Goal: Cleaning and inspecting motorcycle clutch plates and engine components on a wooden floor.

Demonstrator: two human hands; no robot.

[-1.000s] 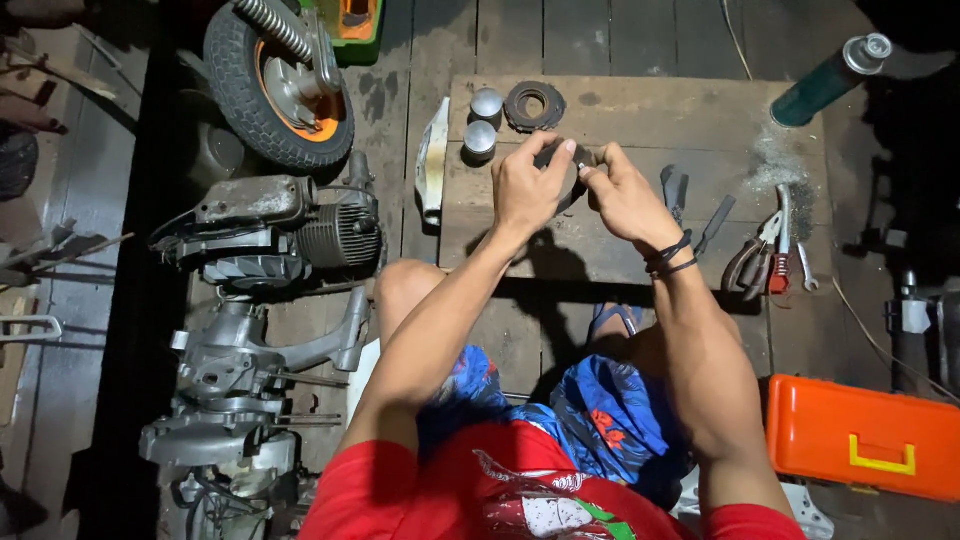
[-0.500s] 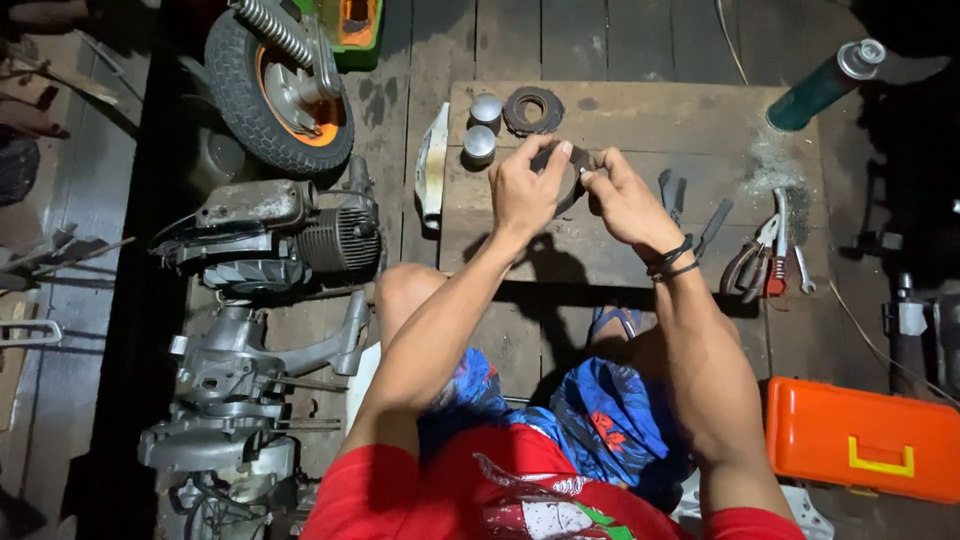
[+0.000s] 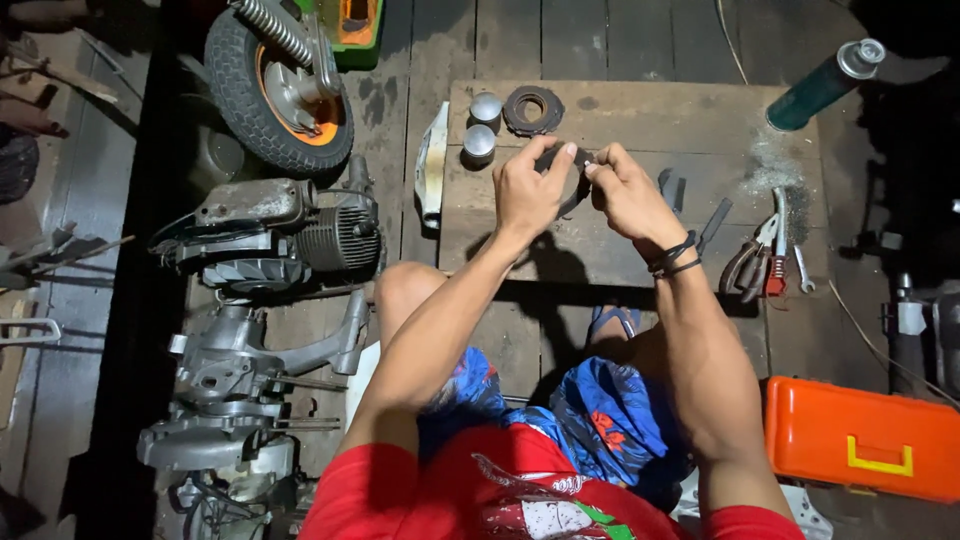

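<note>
Over a low wooden board [image 3: 640, 250], my left hand [image 3: 527, 190] and my right hand [image 3: 625, 190] meet around a small dark metal part [image 3: 574, 172], pinched between the fingertips of both. Most of the part is hidden by my fingers. Just beyond my left hand lie a dark toothed ring [image 3: 532, 109] and two round silver caps [image 3: 482, 125]. A black band sits on my right wrist.
A small wheel with an orange rim [image 3: 280, 85] and engine casings [image 3: 275, 240] lie on the left. Pliers and a wrench [image 3: 765, 260] rest at the board's right edge. A green spray can [image 3: 825, 85] lies far right, an orange toolbox [image 3: 865, 440] near right.
Both hands stay together on the small part, with only slight finger shifts. The view has barely moved.
</note>
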